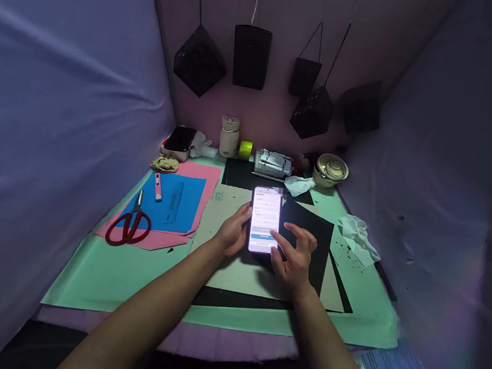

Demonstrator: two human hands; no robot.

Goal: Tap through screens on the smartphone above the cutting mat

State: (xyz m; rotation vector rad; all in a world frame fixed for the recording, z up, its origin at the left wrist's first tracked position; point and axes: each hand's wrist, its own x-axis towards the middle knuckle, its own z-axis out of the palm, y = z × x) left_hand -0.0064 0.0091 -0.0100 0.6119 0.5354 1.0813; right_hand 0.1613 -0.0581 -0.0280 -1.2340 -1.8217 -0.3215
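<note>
Our left hand grasps the phone, presumably steadying it for our right hand, gripping nothing, beside it.

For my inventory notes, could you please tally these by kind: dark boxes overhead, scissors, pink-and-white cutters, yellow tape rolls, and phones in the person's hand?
Dark boxes overhead: 5
Scissors: 1
Pink-and-white cutter: 1
Yellow tape roll: 1
Phone in the left hand: 1
Total: 9
</note>
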